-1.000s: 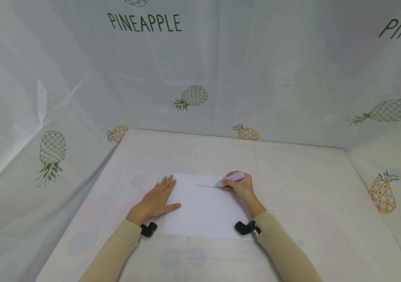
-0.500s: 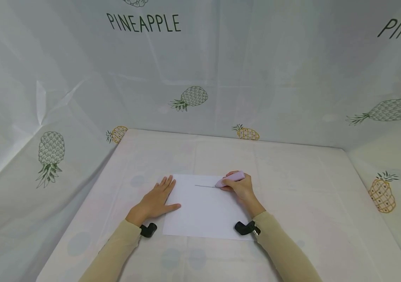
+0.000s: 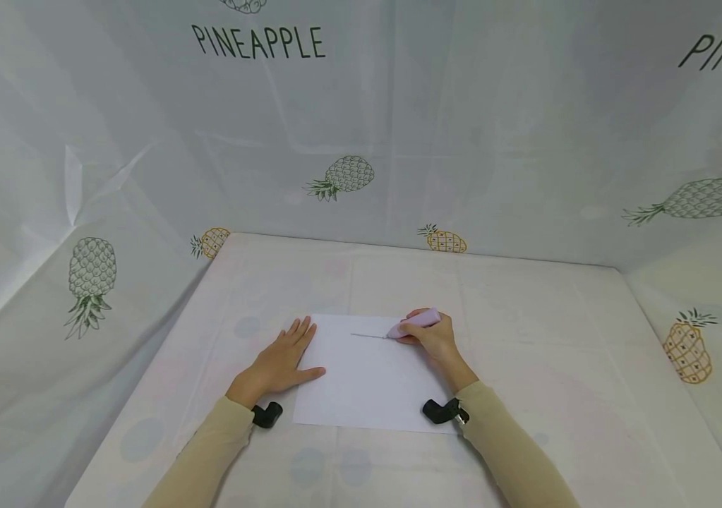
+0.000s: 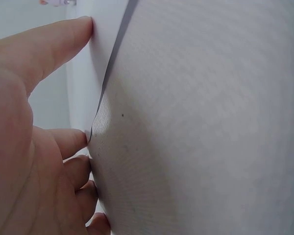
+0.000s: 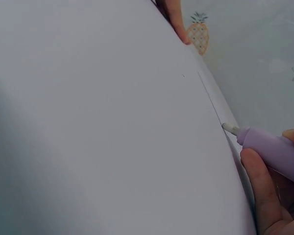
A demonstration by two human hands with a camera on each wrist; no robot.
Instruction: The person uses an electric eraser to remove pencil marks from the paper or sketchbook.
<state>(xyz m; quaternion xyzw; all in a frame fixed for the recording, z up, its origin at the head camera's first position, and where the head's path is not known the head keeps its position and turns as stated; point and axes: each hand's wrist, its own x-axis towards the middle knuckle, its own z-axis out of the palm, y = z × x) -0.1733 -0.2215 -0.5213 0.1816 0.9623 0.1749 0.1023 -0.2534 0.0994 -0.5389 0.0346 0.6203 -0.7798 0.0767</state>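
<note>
Your right hand [image 3: 435, 339] grips a pen [image 3: 420, 320] touching a line [image 3: 367, 335]; your left hand [image 3: 281, 362], spread wide, rests partly on the paper [image 3: 367, 384].

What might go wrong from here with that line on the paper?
The white paper might pivot: the left hand rests at its left edge, while the right hand works near the far side.

The thin line could wobble or blot, since the purple pen has its tip at the line's right end.

The line lies close to the sheet's far edge, so a slip that way could perhaps mark the tablecloth.
</note>
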